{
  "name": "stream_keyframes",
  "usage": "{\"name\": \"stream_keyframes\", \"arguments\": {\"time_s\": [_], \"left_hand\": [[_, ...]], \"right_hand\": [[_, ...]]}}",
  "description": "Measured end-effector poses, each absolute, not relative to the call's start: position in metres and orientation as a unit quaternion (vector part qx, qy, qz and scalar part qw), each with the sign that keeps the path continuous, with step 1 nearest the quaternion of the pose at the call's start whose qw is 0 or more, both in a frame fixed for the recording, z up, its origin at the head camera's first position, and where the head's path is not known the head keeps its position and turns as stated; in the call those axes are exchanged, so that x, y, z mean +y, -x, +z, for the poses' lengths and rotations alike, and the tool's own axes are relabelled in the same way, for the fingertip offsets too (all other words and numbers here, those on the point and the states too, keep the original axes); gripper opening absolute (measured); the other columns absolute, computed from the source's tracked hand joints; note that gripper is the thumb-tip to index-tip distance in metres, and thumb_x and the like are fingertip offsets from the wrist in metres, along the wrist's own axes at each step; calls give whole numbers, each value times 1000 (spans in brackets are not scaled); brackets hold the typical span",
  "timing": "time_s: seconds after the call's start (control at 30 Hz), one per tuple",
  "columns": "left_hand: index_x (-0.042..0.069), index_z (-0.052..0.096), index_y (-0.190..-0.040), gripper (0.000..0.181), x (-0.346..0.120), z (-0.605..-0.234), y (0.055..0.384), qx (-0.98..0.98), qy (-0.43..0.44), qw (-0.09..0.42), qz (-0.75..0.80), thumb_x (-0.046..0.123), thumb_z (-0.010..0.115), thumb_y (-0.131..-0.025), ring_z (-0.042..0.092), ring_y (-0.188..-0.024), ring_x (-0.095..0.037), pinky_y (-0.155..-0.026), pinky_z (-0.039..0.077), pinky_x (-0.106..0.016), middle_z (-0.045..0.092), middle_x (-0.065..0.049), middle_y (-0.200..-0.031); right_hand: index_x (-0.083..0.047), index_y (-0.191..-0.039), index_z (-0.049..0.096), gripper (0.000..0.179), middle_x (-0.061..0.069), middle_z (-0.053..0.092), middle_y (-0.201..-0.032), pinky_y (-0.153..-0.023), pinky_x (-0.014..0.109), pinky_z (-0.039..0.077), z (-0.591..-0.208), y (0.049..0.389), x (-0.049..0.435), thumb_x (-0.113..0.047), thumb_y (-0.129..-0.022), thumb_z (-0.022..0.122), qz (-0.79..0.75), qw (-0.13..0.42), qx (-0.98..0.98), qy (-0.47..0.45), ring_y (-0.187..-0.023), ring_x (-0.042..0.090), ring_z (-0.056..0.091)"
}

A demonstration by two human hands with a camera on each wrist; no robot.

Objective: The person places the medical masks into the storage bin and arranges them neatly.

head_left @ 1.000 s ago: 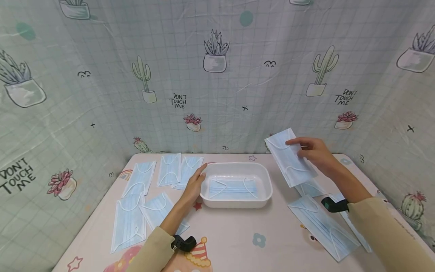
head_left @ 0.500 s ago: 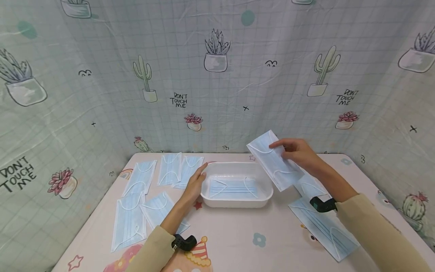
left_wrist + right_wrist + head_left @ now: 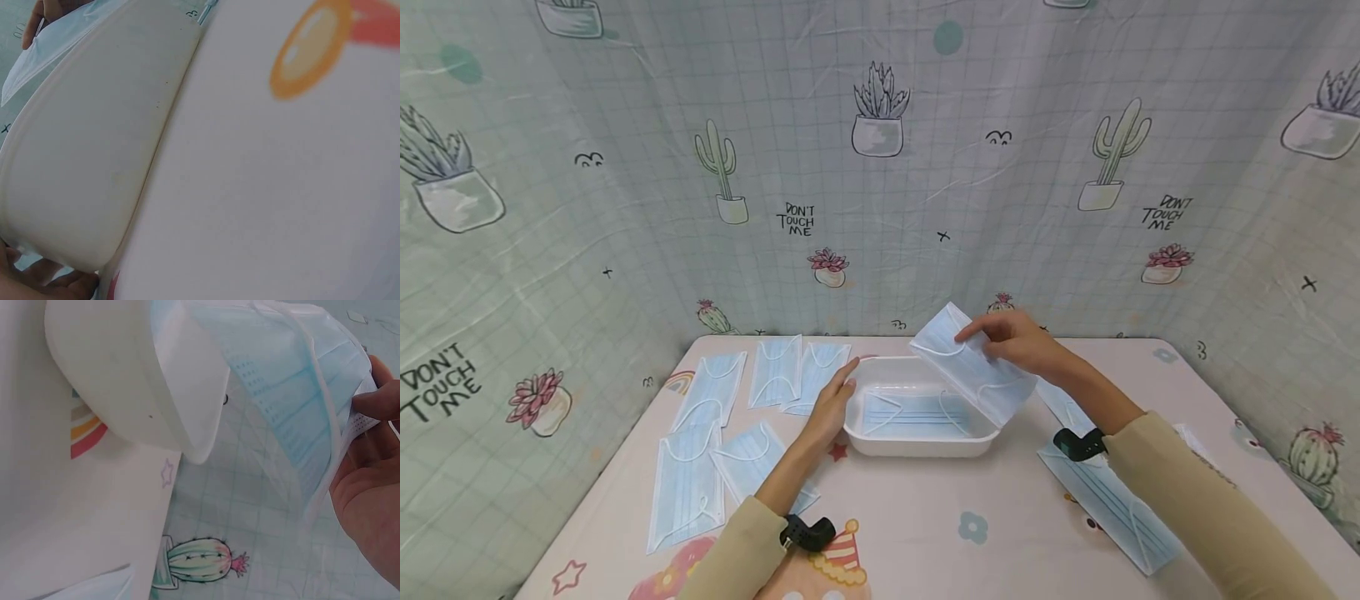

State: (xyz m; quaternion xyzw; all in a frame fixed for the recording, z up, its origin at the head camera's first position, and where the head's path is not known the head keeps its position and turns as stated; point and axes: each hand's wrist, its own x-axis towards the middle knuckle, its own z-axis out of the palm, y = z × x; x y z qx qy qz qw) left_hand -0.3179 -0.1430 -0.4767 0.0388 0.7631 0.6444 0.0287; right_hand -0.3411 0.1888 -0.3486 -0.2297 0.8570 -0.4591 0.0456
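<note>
Below the right hand, the held light-blue pleated mask hides the far corner of the white oblong plastic tub. Behind that grip, past the beige sleeve, a pale sliver is too small to identify. The left wrist view crops the left hand.

Soft, even light in the head view; wrist views dimmer, blurrier.

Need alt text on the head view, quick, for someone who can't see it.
The right hand holds a pale blue mask tilted over the right side of a white tub, in which another mask lies. The left hand touches the tub's left end; more masks lie to both sides.
</note>
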Motion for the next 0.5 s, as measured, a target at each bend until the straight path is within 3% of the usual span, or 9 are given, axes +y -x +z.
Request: {"name": "stream_keyframes", "arguments": {"time_s": [0.5], "left_hand": [[32, 39, -160, 47, -144, -478, 317, 771, -43, 10, 635, 36, 32, -113, 19, -160, -34, -129, 11, -61, 30, -5, -170]], "right_hand": [[-9, -116, 77, 41, 20, 64, -140, -83, 33, 57, -342, 347, 163, 9, -88, 53, -430, 79, 856, 274, -108, 32, 64]]}}
